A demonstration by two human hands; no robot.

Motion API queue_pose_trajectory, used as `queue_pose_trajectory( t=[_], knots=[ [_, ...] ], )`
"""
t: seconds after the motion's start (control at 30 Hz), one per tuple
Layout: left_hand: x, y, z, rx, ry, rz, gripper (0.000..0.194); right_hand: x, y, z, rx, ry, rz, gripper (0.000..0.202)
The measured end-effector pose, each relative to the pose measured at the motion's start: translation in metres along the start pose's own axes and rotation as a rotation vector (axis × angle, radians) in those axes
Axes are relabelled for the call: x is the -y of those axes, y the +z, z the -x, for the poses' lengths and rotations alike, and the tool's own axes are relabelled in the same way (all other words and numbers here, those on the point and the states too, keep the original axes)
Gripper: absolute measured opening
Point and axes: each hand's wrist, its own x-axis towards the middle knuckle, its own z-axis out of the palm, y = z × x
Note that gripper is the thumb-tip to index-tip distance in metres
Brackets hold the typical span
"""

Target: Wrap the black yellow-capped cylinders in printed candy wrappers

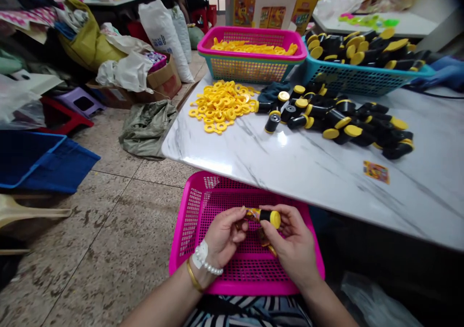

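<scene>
Over the pink basket [181,220] on my lap, my right hand [292,240] grips a small black canister with a yellow cap [274,219], cap end to the right. The fingers of my left hand [224,233] pinch a colourful printed label [253,214] against the canister's left end. How much of the label is stuck down, I cannot tell. Below the hands, another yellow-and-dark piece shows in the basket, partly hidden by my right hand. A similar printed label [377,171] lies flat on the marble-patterned table [308,165].
Yellow ring-shaped pieces [224,105] are heaped on the table beside a pile of black canisters [337,117]. Behind stand a pink basket [253,33] of yellow parts and a blue basket [348,78] of canisters. A blue crate [68,165] sits on the floor, left.
</scene>
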Motion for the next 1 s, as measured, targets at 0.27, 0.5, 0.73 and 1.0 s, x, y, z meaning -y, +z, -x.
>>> queue_pose_trajectory(
  t=[0.27,0.5,0.73,1.0],
  knots=[
    [-0.009,-0.001,0.016,-0.060,0.011,-0.135,0.032,-0.006,0.006,0.001,0.026,-0.157,-0.209,0.033],
    [-0.005,-0.002,0.019,-0.121,-0.041,-0.135,0.023,-0.006,-0.003,-0.001,0.151,-0.119,-0.321,0.035],
    [0.002,0.000,0.026,-0.077,0.070,-0.299,0.045,-0.007,-0.011,0.002,0.056,-0.165,-0.338,0.038],
    [-0.012,0.002,0.018,0.050,0.022,-0.579,0.041,0.001,-0.022,0.012,0.128,-0.186,0.009,0.043]
  ],
)
